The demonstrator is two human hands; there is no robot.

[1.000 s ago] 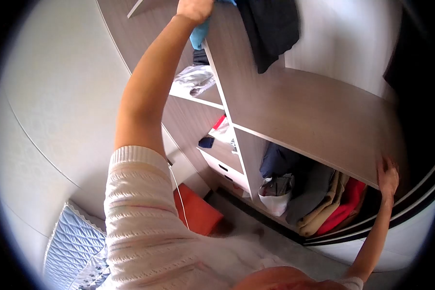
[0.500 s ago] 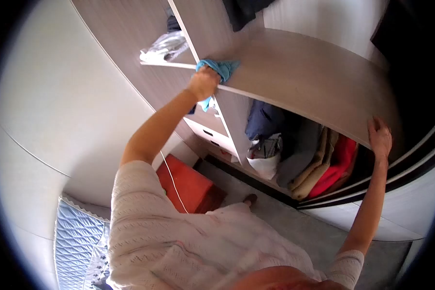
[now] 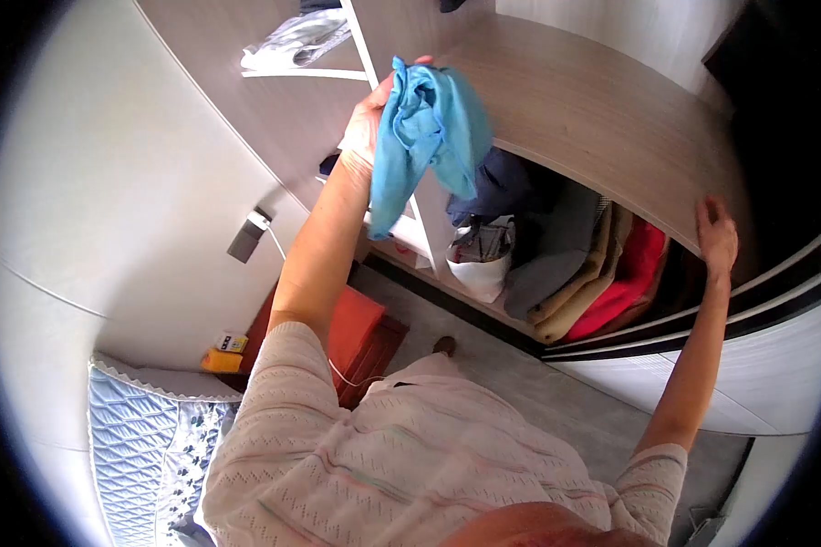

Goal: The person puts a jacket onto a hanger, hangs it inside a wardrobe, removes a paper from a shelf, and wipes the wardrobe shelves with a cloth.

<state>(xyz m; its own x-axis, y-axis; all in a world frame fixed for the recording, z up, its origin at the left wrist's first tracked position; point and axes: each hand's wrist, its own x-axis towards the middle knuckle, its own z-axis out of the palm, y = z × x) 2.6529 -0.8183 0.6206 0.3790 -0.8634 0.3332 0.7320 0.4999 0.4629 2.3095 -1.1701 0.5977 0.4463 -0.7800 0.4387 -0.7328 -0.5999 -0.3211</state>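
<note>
A crumpled blue cloth [image 3: 429, 128] hangs in my left hand [image 3: 365, 123], which is raised in front of the wardrobe divider. The fingers are partly hidden behind the cloth, and its lower end dangles beside my wrist. My right hand [image 3: 718, 237] rests on the right front edge of the wooden shelf [image 3: 575, 105], fingers stretched over its top. Below that shelf stand folded grey, tan and red textiles, with a dark blue bundle [image 3: 493, 187] and a white bag [image 3: 479, 273] to their left.
A red-orange cabinet [image 3: 360, 328] stands on the floor at the left, a white cable running over it. A socket [image 3: 249, 237] is on the pale wall. The blue quilted bed cover [image 3: 132, 438] lies lower left. Sliding door tracks [image 3: 766, 305] curve along the right.
My left hand has lifted the blue cloth off the shelf's left edge toward me, and the cloth now hangs looser. My right hand stays on the shelf edge. The view has shifted slightly.
</note>
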